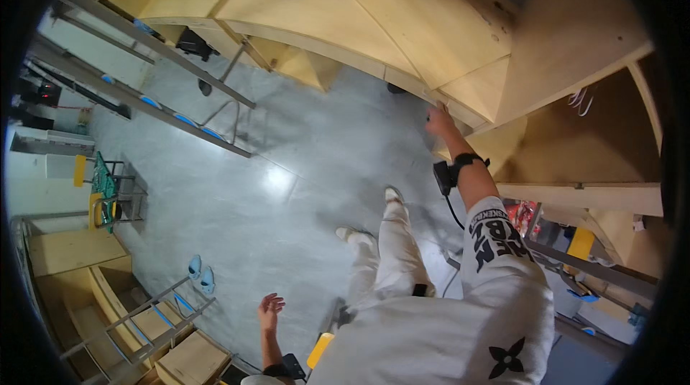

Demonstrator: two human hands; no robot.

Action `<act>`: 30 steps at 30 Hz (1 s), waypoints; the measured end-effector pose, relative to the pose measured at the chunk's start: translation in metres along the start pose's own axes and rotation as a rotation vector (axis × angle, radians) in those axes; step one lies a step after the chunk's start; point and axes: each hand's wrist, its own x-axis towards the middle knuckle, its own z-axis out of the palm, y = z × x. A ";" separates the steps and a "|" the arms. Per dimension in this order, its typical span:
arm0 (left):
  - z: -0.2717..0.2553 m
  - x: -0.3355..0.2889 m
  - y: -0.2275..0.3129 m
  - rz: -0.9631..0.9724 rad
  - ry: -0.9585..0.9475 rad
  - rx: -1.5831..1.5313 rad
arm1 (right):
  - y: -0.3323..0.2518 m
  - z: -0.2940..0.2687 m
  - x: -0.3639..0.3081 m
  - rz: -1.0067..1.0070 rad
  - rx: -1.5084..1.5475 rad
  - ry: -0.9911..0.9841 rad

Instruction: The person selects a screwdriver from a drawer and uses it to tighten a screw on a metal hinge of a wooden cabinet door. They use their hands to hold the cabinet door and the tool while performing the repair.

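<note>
White shirt (410, 349), black flower print (507, 358), lettered sleeve (496, 237); white trousers (399, 250); black wrist strap (470, 159), cable (452, 211).

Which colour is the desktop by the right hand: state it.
The desktop is light tan, clearest in the head view.

- I see smooth wood, faintly glossy, on the desk (309, 15).
- From here, the floor (230, 205) looks smooth and shiny.
- I make out matt cloth in the trousers (399, 252).

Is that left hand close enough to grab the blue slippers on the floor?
Probably not from here: the left hand looks empty and well above the grey floor, where the blue slippers lie farther left. Nothing seems to block the way, though, so moving over and bending might do it.
</note>
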 end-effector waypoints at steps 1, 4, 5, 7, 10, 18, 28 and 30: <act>-0.012 -0.023 0.015 -0.024 -0.028 0.090 | -0.011 0.008 -0.006 0.075 0.123 -0.007; 0.069 0.073 0.028 -0.019 -0.130 0.136 | 0.030 -0.052 0.070 0.195 0.195 0.124; 0.060 0.061 0.024 -0.108 -0.137 0.182 | 0.029 -0.023 0.064 0.212 0.207 0.097; 0.065 0.054 0.041 -0.210 -0.126 0.331 | 0.020 0.008 0.052 0.171 0.248 0.109; 0.088 0.065 0.045 -0.239 -0.165 0.397 | 0.000 0.034 0.018 0.008 0.375 0.185; 0.183 0.142 0.088 -0.029 -0.383 0.478 | -0.050 0.105 -0.087 -0.122 0.534 0.093; 0.237 0.164 0.119 0.019 -0.456 0.448 | -0.090 0.103 -0.135 -0.174 0.532 -0.339; 0.248 0.159 0.119 -0.009 -0.486 0.410 | -0.096 0.111 -0.149 -0.171 0.543 -0.195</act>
